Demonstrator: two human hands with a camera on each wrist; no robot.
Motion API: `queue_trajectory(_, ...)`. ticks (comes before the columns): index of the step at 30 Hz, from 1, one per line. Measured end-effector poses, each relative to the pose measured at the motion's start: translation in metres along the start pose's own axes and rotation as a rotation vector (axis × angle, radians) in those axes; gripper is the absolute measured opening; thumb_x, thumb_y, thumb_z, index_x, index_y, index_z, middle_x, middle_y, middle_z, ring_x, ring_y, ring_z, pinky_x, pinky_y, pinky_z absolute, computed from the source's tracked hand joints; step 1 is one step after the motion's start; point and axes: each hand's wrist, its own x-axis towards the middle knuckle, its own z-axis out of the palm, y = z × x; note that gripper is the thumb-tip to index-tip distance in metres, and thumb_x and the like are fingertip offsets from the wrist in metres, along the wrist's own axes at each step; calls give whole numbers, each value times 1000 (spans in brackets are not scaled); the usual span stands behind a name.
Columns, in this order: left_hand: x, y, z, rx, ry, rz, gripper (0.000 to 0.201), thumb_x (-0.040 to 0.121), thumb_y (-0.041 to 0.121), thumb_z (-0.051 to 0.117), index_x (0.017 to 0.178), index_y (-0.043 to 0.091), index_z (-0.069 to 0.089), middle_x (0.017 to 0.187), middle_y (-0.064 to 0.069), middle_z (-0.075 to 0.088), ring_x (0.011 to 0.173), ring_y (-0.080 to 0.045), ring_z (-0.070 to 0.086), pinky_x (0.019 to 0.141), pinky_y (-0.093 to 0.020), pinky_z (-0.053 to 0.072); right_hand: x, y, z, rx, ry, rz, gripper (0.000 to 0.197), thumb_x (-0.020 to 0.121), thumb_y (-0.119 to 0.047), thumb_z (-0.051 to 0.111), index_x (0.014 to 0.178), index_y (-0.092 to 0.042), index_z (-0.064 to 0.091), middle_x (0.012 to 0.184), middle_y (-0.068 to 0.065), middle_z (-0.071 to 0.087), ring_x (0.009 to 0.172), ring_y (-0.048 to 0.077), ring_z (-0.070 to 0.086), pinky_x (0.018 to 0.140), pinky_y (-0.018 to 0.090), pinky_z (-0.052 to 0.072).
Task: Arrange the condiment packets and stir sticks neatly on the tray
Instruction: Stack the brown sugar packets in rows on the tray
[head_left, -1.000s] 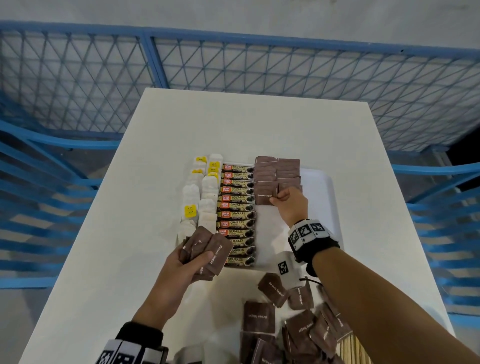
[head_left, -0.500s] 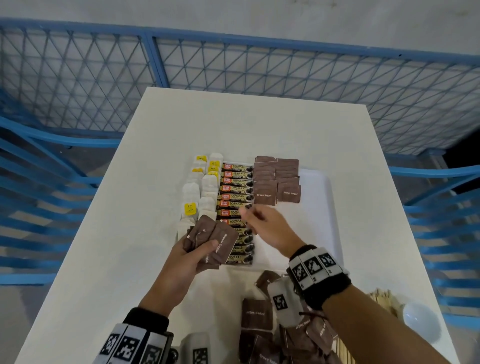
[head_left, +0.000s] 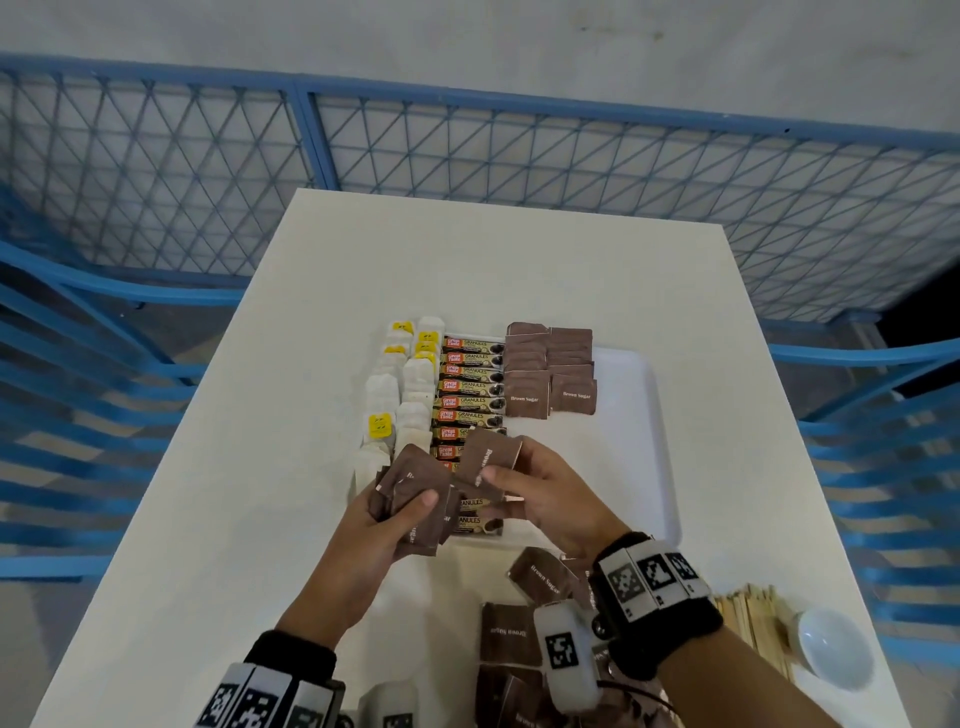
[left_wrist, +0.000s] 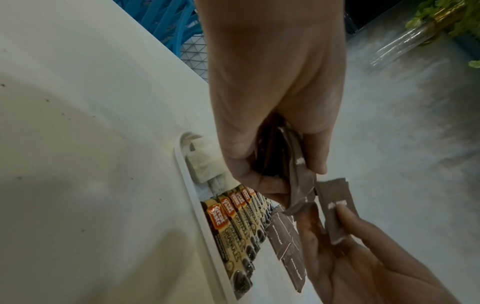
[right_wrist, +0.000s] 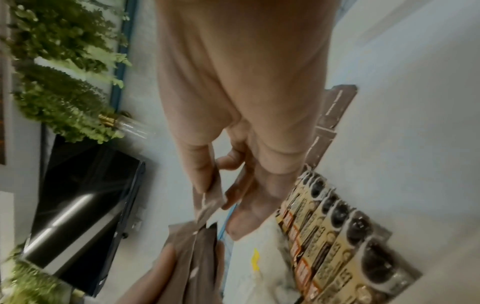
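My left hand (head_left: 410, 512) grips a fanned stack of brown sugar packets (head_left: 415, 480) above the near left part of the white tray (head_left: 652, 441). My right hand (head_left: 506, 462) pinches one brown sugar packet (head_left: 488, 454) at the stack's right edge. The left wrist view shows the stack (left_wrist: 301, 185) and the pinched packet (left_wrist: 335, 207) side by side. On the tray lie rows of tea bags (head_left: 395, 405), coffee granule sticks (head_left: 470, 387) and brown sugar packets (head_left: 548, 371). The stir sticks (head_left: 748, 623) lie on the table at the near right.
Loose brown sugar packets (head_left: 540, 577) are scattered on the white table (head_left: 260, 467) in front of the tray. A small white bowl (head_left: 831, 647) stands by the stir sticks. A blue mesh railing (head_left: 467, 156) surrounds the table.
My right hand left the brown sugar rows on the tray, came back toward me and now pinches a packet from the stack in my left hand. The left hand rose slightly.
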Motion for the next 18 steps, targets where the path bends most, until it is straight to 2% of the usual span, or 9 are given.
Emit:
queue_trajectory(4,2,0,2,-9,9,-1,26,87,3,59,108,16,62,92,-3,74,79,-15,71,57,-26,55,-1,0,-16,35,48,-39,22,89,2,53,110,-5,53,95,10,67,81,23,68,64,25,56)
queue_trajectory(7,3,1,2,-4,13,1,26,87,5,59,110,16,62,95,-5,74,82,-17,70,61,-29,56,5,1,-36,-36,148,-81,20,87,5,54,107,1,58,93,12,64,82,21,62,68,18,53)
queue_trajectory(9,3,2,1,-1,13,3,27,87,5,59,112,15,61,97,-6,73,84,-19,69,62,-30,55,12,1,-54,-127,232,-87,20,87,5,55,104,-1,62,93,10,65,84,17,61,73,18,52)
queue_trajectory(11,2,1,0,9,15,-1,27,87,6,59,113,13,61,98,-8,73,85,-21,69,62,-30,55,21,-1,-75,-211,347,-96,19,85,5,58,98,-6,65,91,8,66,84,18,60,74,24,50)
queue_trajectory(14,1,-1,-3,14,16,-11,27,87,5,58,113,11,61,99,-12,72,82,-21,69,58,-28,55,37,-10,-105,-446,569,-99,14,80,-2,68,87,-11,63,85,7,67,76,19,59,73,27,50)
queue_trajectory(17,1,-4,-5,11,22,-21,31,86,6,61,116,10,60,103,-13,71,85,-23,69,58,-28,54,51,-20,-124,-647,611,-97,16,78,-6,71,93,-9,65,74,1,63,65,13,54,61,13,42)
queue_trajectory(18,2,-4,-6,9,25,-23,33,84,7,64,117,9,60,103,-13,71,85,-23,69,57,-28,54,55,-23,-128,-699,599,-98,17,78,-5,70,94,-7,66,72,1,61,66,14,52,59,12,39)
